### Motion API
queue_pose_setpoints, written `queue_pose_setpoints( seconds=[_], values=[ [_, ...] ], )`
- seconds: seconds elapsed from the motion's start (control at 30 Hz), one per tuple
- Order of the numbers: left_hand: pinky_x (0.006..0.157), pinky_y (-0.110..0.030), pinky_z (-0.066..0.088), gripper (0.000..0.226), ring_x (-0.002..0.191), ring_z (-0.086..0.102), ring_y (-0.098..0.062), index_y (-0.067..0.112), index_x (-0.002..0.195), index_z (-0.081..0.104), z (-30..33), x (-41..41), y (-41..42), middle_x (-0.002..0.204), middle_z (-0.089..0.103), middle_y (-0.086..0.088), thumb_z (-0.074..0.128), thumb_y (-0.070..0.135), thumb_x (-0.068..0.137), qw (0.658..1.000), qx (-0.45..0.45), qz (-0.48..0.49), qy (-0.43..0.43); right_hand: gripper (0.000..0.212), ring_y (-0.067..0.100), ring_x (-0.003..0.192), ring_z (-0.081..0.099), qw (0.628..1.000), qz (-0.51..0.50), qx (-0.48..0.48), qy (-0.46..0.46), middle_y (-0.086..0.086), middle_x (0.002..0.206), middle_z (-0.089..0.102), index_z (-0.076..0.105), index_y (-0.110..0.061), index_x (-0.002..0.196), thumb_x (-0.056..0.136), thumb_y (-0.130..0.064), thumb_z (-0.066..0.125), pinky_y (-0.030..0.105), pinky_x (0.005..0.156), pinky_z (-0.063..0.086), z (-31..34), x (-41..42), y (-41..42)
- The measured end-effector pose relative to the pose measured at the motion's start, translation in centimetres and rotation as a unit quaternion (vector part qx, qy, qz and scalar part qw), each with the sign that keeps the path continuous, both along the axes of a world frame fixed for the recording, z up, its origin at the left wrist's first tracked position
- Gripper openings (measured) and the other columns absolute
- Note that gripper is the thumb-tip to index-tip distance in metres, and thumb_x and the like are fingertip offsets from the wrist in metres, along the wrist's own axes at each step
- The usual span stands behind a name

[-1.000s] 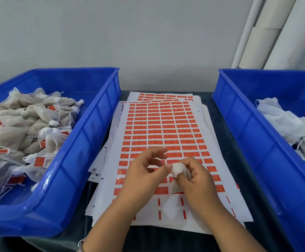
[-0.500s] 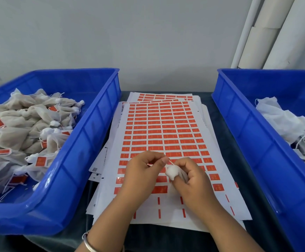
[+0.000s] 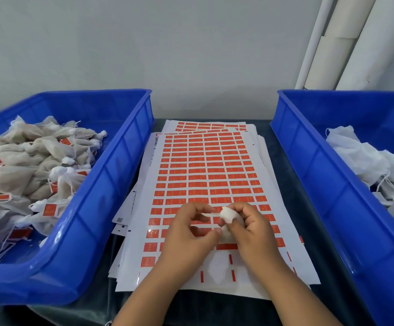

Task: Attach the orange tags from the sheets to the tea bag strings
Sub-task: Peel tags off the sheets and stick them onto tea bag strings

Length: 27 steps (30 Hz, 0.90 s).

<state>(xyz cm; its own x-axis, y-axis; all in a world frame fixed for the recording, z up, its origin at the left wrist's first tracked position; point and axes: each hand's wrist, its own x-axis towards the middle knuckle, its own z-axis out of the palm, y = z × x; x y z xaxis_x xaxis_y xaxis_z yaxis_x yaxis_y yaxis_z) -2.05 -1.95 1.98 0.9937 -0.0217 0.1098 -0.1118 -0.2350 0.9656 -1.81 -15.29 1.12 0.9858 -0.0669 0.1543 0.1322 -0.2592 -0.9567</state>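
While both hands worked over the tag sheets (image 3: 205,175) at six o'clock, the right hand (image 3: 250,228) gripped a white tea bag (image 3: 228,215), fingers curled round it; the left hand (image 3: 189,234) pinched its top, fingertips together.

Single head view, looking forward-down, close over tag sheets (image 3: 205,175).

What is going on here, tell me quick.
A person is tagging tea bags. The right hand grips a white tea bag above the sheet of orange tags, while the left hand pinches at its top. Tagged bags fill the left blue bin; untagged white bags lie in the right blue bin.
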Motion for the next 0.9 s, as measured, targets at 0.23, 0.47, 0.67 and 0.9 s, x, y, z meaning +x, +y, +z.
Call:
queue_pose_setpoints(
  seconds=[0.23,0.47,0.67,0.9],
  values=[
    [0.073,-0.011,0.046,0.019,0.093,0.052,0.005,0.041,0.071,0.06,0.1,0.5,-0.5,0.095,0.052,0.028,0.068,0.028,0.081,0.995,0.078,0.039,-0.049,0.005,-0.004,0.092,0.059,0.999,0.029,0.01,0.045,-0.021,0.099,0.061,0.063,-0.033,0.089,0.087,-0.036,0.059,0.005,0.068,0.048,0.3,0.0,-0.1],
    [0.065,-0.008,0.047,0.019,0.083,0.054,0.007,0.034,0.078,0.057,-0.2,1.3,-0.5,0.09,0.055,0.017,0.061,0.019,0.089,0.997,0.046,0.054,-0.038,0.032,0.011,0.099,0.066,0.94,0.157,0.242,0.184,-0.005,0.102,0.072,0.075,-0.029,0.097,0.068,-0.04,0.071,0.024,0.081,0.053,0.2,0.3,-0.5],
    [0.069,-0.007,0.046,0.029,0.087,0.051,0.01,0.039,0.074,0.054,-0.4,0.8,-1.1,0.086,0.056,0.018,0.07,0.016,0.081,0.988,0.1,0.071,-0.093,0.038,0.036,0.118,0.056,0.865,0.192,0.397,0.24,0.023,0.12,0.062,0.071,-0.001,0.104,0.072,-0.02,0.07,0.04,0.093,0.05,0.3,0.8,-1.1],
    [0.079,-0.006,0.042,0.04,0.097,0.055,0.003,0.047,0.088,0.058,0.3,-0.7,-0.1,0.094,0.06,0.024,0.073,0.011,0.076,0.975,0.127,0.026,-0.181,0.029,0.022,0.091,0.065,0.871,0.158,0.404,0.23,0.011,0.091,0.069,0.076,-0.006,0.085,0.063,-0.024,0.076,0.039,0.086,0.054,0.2,0.8,-1.1]
  ],
)
